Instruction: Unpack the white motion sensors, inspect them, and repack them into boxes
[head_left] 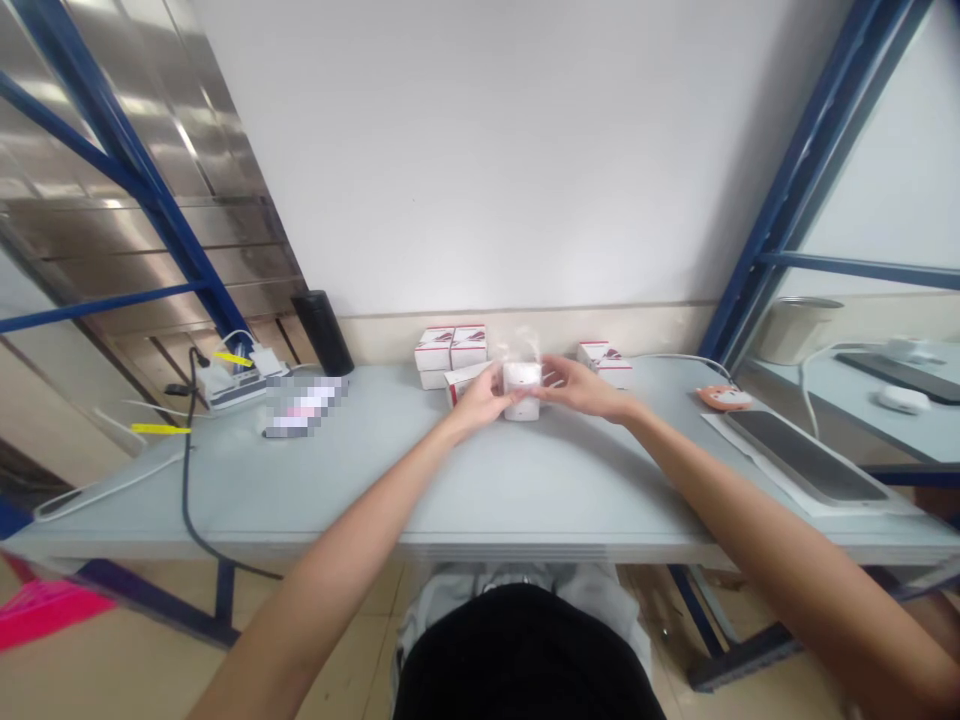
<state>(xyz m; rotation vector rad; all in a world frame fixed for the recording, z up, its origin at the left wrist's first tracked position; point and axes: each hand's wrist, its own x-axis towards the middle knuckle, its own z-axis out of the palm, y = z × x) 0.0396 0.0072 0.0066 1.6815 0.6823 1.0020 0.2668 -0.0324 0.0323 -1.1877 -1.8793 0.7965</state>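
Note:
Between my hands at the middle of the desk is a small white boxy item [523, 376], with what looks like clear plastic film [517, 345] sticking up behind it. My left hand [480, 398] grips its left side, the thumb across the front. From the right, my right hand [581, 388] holds it with thumb and fingers. Directly below it shows a similar white piece [523, 409]; whether the two are joined I cannot tell. A white carton [459, 380] with a red edge lies just behind my left hand, partly covered by it.
Several white and red cartons [435, 345] are stacked at the back, and another carton [604, 360] stands behind my right hand. A power strip [244, 385] with cables and a black cylinder [322, 332] are left. An orange object [724, 398] and a dark flat tablet-like device [802, 455] lie right.

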